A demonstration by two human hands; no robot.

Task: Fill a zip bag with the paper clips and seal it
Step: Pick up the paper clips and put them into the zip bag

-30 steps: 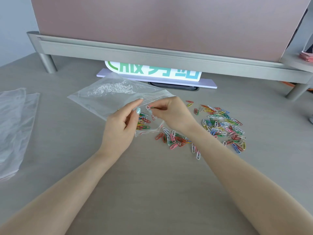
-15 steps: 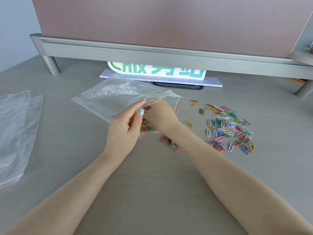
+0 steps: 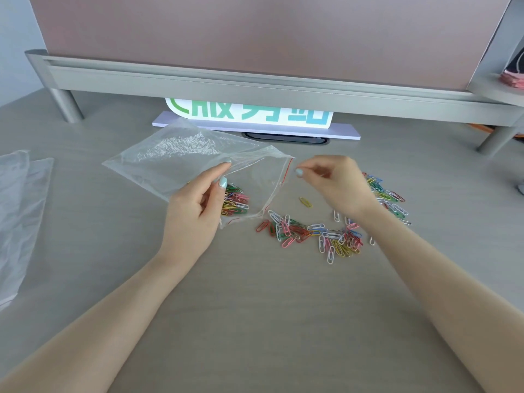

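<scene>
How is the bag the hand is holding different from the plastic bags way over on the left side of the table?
The held zip bag is gripped by the left hand with its mouth open; the spare bags lie flat and untouched. The held zip bag has colourful paper clips inside; the spare bags show none. The held zip bag sits mid-table, the spare bags at the left edge. Both are clear plastic.

- Spare plastic bags (image 3: 17, 217): cut off by left frame edge.
- Sign (image 3: 249, 113): top half hidden behind partition rail (image 3: 255, 83).
- Right hand (image 3: 337, 185) covers part of paper clips (image 3: 312, 235); fingertips motion-blurred.
</scene>
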